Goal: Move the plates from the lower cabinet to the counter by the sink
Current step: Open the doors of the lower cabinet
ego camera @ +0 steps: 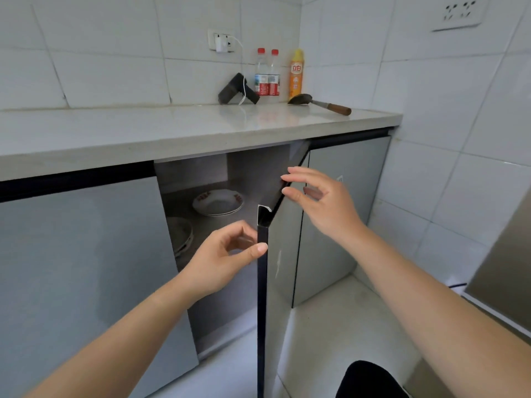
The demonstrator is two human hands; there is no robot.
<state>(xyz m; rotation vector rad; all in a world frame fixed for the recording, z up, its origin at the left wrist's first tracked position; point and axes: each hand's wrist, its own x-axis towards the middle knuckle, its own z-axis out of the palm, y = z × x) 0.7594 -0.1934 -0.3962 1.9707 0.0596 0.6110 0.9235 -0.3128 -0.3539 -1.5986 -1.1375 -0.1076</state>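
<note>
The lower cabinet stands open, its grey door (280,254) swung out toward me with the dark edge facing the camera. On the shelf inside lies a stack of white plates (217,203) with red markings. A second stack of plates (181,235) sits nearer the front left, partly hidden by the closed left door. My left hand (227,257) hovers at the door's edge, thumb touching it, fingers curled and holding nothing. My right hand (319,202) is spread open by the door's top edge, fingertips near it. The pale counter (172,130) runs above the cabinet.
At the counter's back stand two water bottles (267,74), an orange detergent bottle (296,74), a black device (237,89) with a white cable, and a wooden-handled spatula (319,102). A tiled wall closes the right side. A closed cabinet door (342,211) is right of the open one.
</note>
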